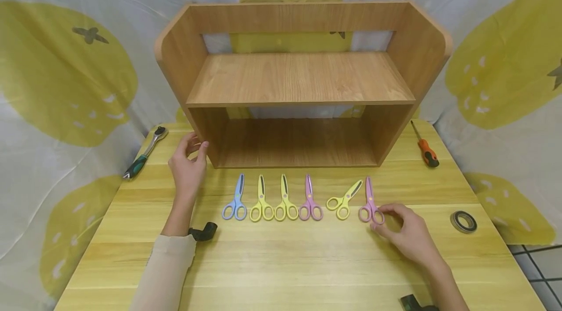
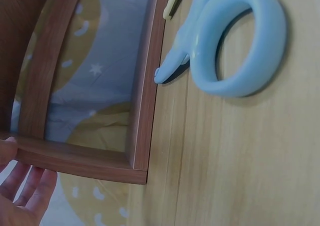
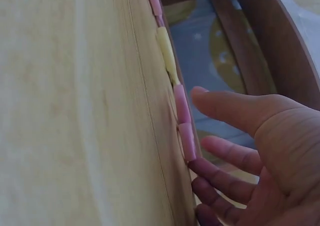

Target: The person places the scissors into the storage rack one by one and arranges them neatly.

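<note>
A wooden two-tier shelf [image 1: 303, 79] stands at the back of the table. My left hand [image 1: 188, 167] is at its lower left side; in the left wrist view the thumb and fingers [image 2: 42, 193] grip the side panel's edge. In front lies a row of scissors: blue scissors [image 1: 237, 198], two yellow pairs [image 1: 261, 198] [image 1: 285, 198], purple scissors [image 1: 309, 198], slanted yellow scissors [image 1: 344, 201] and rightmost purple scissors [image 1: 370, 198]. Beside the rightmost handles is my right hand [image 1: 410, 233], thumb and fingers spread apart; whether they touch is unclear.
A ratchet wrench [image 1: 146, 152] lies left of the shelf. To its right lies a screwdriver [image 1: 425, 147] with an orange and black handle. A dark ring [image 1: 463, 221], like a bearing, sits near the table's right edge. Patterned cloth [image 1: 66, 72] hangs around the table [image 1: 285, 267].
</note>
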### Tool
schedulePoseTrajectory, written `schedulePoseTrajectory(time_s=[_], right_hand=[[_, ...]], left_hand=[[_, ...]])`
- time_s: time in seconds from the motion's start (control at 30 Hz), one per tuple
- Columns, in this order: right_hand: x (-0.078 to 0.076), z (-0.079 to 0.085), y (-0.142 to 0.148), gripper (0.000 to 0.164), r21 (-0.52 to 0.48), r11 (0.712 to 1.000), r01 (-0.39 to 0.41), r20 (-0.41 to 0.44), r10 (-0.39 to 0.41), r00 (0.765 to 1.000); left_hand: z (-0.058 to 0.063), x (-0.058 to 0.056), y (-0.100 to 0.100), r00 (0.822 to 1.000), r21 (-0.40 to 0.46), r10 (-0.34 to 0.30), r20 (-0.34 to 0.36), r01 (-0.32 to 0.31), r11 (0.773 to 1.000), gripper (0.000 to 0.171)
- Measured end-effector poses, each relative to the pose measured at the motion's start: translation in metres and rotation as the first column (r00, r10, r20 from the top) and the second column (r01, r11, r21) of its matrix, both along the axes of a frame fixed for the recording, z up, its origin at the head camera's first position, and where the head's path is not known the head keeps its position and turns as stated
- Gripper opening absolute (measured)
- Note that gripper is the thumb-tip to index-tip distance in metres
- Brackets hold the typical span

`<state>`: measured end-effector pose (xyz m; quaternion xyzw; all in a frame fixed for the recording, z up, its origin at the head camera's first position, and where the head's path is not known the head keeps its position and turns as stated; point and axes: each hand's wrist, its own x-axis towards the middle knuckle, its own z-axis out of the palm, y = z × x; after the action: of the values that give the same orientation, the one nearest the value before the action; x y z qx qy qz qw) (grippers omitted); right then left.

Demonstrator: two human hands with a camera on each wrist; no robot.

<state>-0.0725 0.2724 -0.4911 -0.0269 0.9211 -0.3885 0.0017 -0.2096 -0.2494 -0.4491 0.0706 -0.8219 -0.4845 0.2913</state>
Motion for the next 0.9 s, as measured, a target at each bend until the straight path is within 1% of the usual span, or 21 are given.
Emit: schedulePoseTrajectory(time_s=[0.1,0.23,0.47,0.57,0.77,0.9], right_hand=[[0.000,-0.002,0.000,0.053,-0.008,1.000,-0.002,0.003,0.002,1.000],[0.000,-0.004,0.000,0.053,-0.013,1.000,-0.003,-0.001,0.003,1.000],[-0.001,-0.010,-0.002,0.048,0.006,1.000,0.002,-0.041,-0.001,0.999],[-0.002,-0.011,-0.003,0.048,0.009,1.000,0.011,-0.049,-0.011,0.999],[-0.004,-0.010,-0.006,0.051,0.024,0.999,0.028,-0.056,-0.027,0.998],[-0.005,-0.008,-0.008,0.049,0.053,0.998,0.043,-0.045,-0.040,0.998]], left_hand=[[-0.001,0.000,-0.001,1.000,0.001,-0.013,-0.001,0.013,1.000,0.038],[-0.003,0.000,0.000,1.000,-0.018,-0.022,-0.002,0.022,1.000,0.043],[-0.004,0.001,0.002,1.000,-0.021,-0.006,-0.006,0.006,1.000,0.043],[-0.004,0.001,0.002,1.000,-0.025,-0.005,-0.010,0.005,1.000,0.042],[-0.003,0.000,0.003,1.000,-0.022,-0.013,-0.028,0.012,1.000,0.042],[-0.002,0.001,0.004,1.000,-0.018,-0.010,-0.020,0.010,1.000,0.043]])
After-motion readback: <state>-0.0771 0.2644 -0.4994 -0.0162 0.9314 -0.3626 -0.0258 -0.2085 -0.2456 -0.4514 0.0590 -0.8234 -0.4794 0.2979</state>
